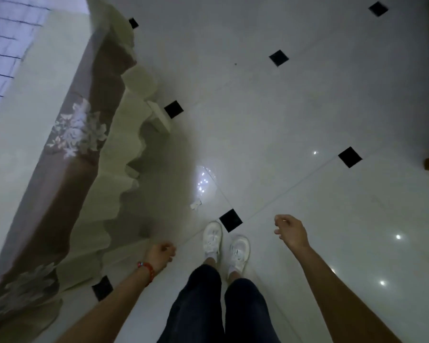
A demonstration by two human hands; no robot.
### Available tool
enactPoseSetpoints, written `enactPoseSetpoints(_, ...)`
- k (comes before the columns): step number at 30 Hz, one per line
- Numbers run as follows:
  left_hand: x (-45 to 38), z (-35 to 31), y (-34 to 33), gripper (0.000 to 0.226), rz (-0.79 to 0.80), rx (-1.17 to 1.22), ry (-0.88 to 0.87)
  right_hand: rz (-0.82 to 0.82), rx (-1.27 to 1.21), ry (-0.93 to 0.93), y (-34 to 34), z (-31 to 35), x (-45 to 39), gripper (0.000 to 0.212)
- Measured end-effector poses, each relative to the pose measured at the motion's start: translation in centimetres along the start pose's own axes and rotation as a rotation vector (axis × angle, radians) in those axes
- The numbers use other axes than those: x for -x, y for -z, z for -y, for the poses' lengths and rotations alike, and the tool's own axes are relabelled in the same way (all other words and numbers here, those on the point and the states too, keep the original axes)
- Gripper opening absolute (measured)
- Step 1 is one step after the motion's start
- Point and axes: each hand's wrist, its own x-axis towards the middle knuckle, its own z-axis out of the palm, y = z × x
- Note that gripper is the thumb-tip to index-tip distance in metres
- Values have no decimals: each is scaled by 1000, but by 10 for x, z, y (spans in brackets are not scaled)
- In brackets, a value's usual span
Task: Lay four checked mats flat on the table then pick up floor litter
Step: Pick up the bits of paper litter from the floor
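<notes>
Litter first: one small pale scrap, maybe crumpled paper or tissue, sits on the glossy tiled floor just ahead of the person's white shoes, between the draped table edge and a black diamond inset. It's tiny in the frame and sits close to a bright ceiling-light reflection, so it's hard to say exactly what it is.

Both hands are empty and hanging low. The left hand, with a red bead bracelet on the wrist, has its fingers loosely curled around nothing. The right hand is out to the side, fingers relaxed and slightly bent, also holding nothing.

A slice of checked mat shows at the top left on the table, past the tablecloth with its flower pattern, so the person looks to be on the floor pickup part now, though the view doesn't show all four mats.

To do this step well, they'd want to:
- Step or bend toward the scrap rather than stretching, since that floor looks slick.
- Use the left hand, as it's nearer that side.
- Pinch with fingertips and don't swipe, because something that light would likely skate on polished tile.
- Scan under the hanging cloth too; its folds throw a shadow that could hide more bits.
</notes>
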Motion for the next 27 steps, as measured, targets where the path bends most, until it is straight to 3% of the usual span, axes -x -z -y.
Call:
enactPoseSetpoints(5,-112,-1,-32,16,22,-93,20,48,37,-53,-46,-26,-90,25)
enactPoseSetpoints(18,-454,58,-126,47,-103,-325,-4,212,168,-105,-190,-172,-332,21)
enactPoseSetpoints(24,-547,101,-166,59,-182,-443,-130,211,30,-83,-233,-221,-396,11)
enactPoseSetpoints(27,-571,110,-178,45,-274,-463,-189,203,-2,-91,-248,-238,-405,11)
